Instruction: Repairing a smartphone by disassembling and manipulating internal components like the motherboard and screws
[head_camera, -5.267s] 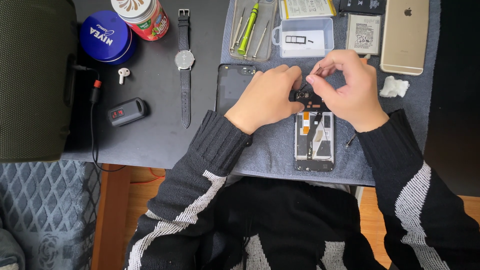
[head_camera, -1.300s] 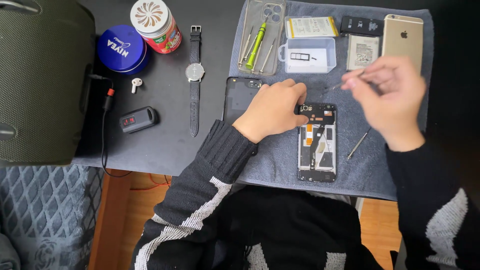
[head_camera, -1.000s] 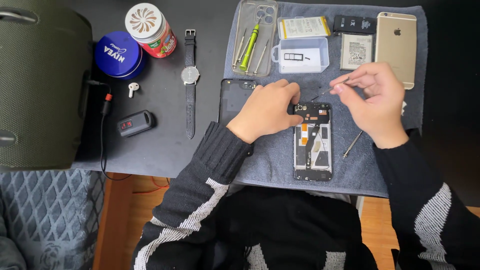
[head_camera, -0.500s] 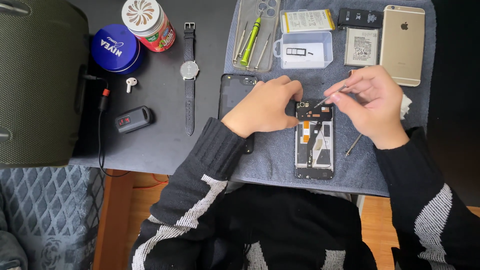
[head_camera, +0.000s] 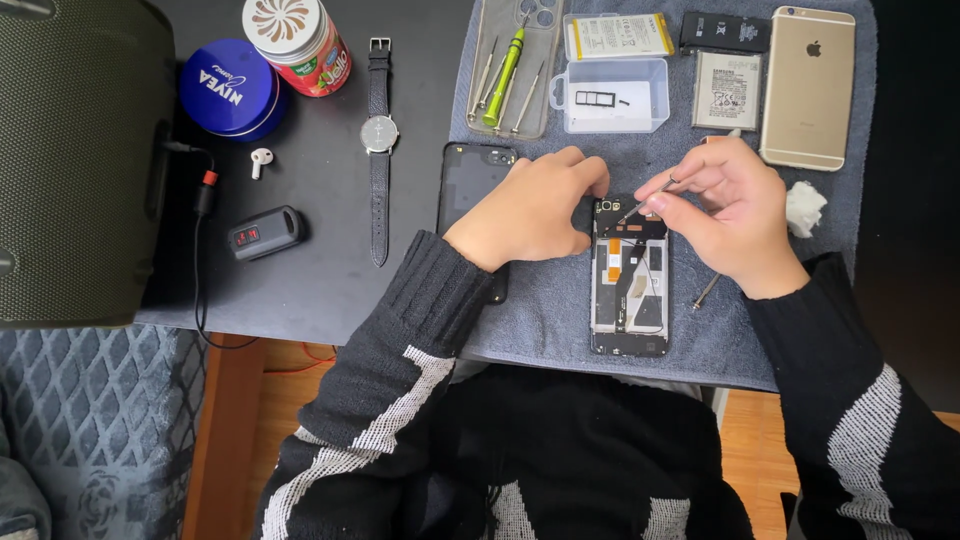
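Your left hand (head_camera: 535, 205) lies palm down just left of the opened phone (head_camera: 628, 277), fingers curled, tips pressed against its top left corner. Your right hand (head_camera: 730, 215) hovers at the phone's upper right, fingers pinching thin tweezers (head_camera: 645, 204) whose tip touches its top end. The phone lies flat on the grey towel (head_camera: 560, 300), back off, boards showing. A small screwdriver (head_camera: 705, 292) lies just right of the phone.
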